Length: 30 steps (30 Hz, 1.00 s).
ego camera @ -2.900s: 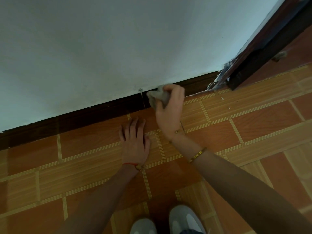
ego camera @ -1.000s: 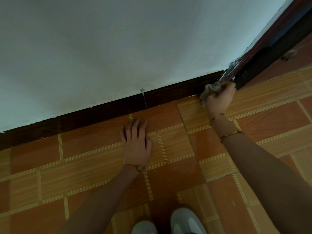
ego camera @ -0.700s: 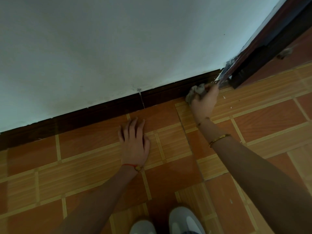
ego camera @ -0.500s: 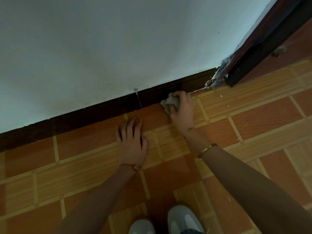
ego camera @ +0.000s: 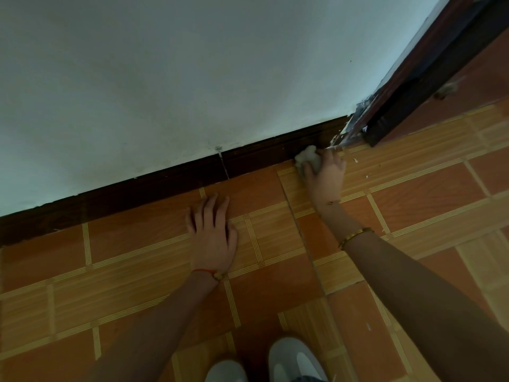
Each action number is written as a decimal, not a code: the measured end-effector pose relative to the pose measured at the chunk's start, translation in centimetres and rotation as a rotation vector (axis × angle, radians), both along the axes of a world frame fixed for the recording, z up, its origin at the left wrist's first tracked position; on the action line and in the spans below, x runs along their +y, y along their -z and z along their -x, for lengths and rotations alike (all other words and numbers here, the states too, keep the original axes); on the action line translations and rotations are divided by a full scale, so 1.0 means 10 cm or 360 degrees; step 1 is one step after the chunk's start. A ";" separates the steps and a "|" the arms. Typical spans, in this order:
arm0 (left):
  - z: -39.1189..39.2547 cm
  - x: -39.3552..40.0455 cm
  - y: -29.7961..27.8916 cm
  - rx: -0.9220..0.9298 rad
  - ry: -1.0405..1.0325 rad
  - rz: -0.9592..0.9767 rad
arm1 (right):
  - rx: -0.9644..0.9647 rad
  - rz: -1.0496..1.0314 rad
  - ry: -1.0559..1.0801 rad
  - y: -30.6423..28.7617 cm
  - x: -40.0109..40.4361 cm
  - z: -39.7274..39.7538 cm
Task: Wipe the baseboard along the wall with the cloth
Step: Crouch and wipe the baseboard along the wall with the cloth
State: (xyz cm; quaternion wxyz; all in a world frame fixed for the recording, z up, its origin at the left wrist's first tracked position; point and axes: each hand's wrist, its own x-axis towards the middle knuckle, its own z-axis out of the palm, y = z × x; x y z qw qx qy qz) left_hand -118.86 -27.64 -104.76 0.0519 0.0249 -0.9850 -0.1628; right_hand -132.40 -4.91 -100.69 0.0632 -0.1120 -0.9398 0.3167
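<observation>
Since half a second ago, slid back right along the baseboard [ego camera: 170, 186]: the right hand [ego camera: 325, 179] with the cloth [ego camera: 308, 159], away from the baseboard's vertical joint and again near its end by the door frame [ego camera: 429, 70]. Left hand [ego camera: 213, 235] unmoved, flat on the floor [ego camera: 413, 194] a little out from the baseboard, below the joint.

Right-hand fingers curled round the bunched pale cloth, clamped on it, the wad pressed into the angle where the baseboard's dark face meets the floor. Left-hand fingers straight and slightly spread, gripping nothing, only propping.

Baseboard: a long dark strip at the foot of the pale wall [ego camera: 192, 78], long axis running from the lower left of the view up to the right, ending at the door frame. From the right-hand fingers, directly ahead and touching through the cloth; nearly all of its length stretching off to the left, only a short stub left to the right before the frame.

Nearer hand for the stretch left of the joint: the left, though without the cloth. Probably a back-and-forth pass over the right-hand section, with any further sweep having to follow that axis leftward, past the joint and above the propping hand. White flecks on the floor beside the baseboard's end; two pale shoes [ego camera: 297, 362] at the bottom edge, well out from the baseboard.
</observation>
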 end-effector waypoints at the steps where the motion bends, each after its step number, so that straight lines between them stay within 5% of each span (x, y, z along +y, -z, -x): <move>1: 0.00 0.00 0.00 -0.0005 0.0002 0.0003 | 0.0014 -0.0002 -0.0091 0.00 -0.09 -0.06; 7: -0.01 0.00 -0.02 -0.0009 0.0008 -0.0002 | 0.0150 -0.0179 -0.0472 0.02 -0.17 -0.15; 19: 0.00 0.00 -0.02 -0.0015 -0.0006 0.0027 | -0.0095 -0.0341 0.0187 -0.02 0.53 0.29; 30: -0.01 0.00 -0.05 -0.0041 0.0007 -0.0014 | 0.0098 -0.0209 -0.0715 0.01 -0.35 -0.22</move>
